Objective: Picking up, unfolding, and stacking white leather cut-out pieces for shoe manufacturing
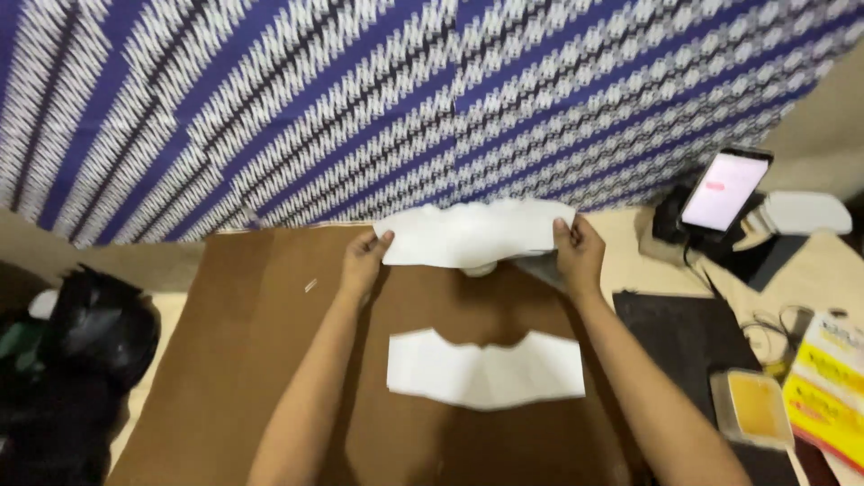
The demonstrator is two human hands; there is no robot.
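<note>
White folded paper [486, 367] is seen lying flat on the brown board [261, 360], nearest the camera, between the 2 forearms and touched by neither hand. Beyond it, a second white paper sheet [472, 234] is held up just above the board. Its left edge is pinched by the left hand [364, 263], thumb on top and fingers closed underneath. Its right edge is gripped the same way by the right hand [579, 252]. Something small and pale is partly hidden under the sheet's middle; what it is cannot be told. To the right, a dark mat [688, 337] is laid beside the board, with a shallow tray of yellow stuff [754, 407] and a yellow packet [832, 382] on or near it. Farther right, a lit phone [724, 191] is propped on a stand. A black bag [90, 333] is seen at the left. Behind everything, blue and white patterned cloth [360, 99] is hung.
</note>
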